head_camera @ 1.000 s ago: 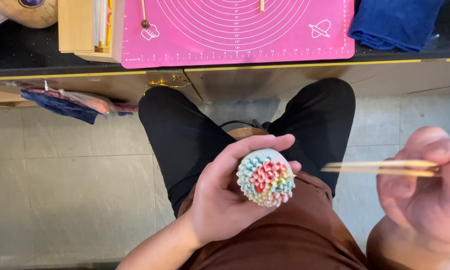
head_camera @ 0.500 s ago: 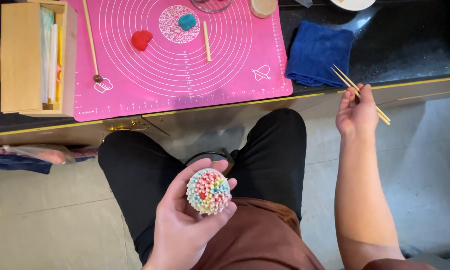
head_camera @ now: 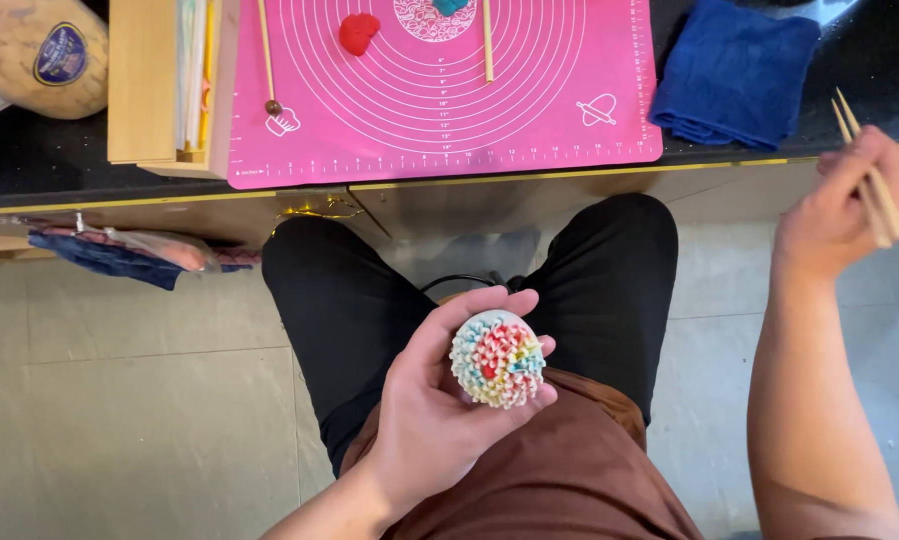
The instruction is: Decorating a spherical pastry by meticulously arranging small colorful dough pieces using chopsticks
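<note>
I see a pink silicone mat [head_camera: 450,110] on the dark counter [head_camera: 30,150], a red clay lump [head_camera: 358,32] on it, a ball-tipped stick [head_camera: 267,60], a wooden stick [head_camera: 487,40], a folded blue cloth [head_camera: 735,70] right, a wooden box [head_camera: 145,85] left, grey floor tiles [head_camera: 120,420] below.

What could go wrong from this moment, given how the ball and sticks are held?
1. The petalled ball sits in the left hand over the lap, off the table; fingers pressing its fine petals might flatten them, or it might drop.
2. The right hand pinches two thin sticks past the table edge; they might slip to the floor.
</note>
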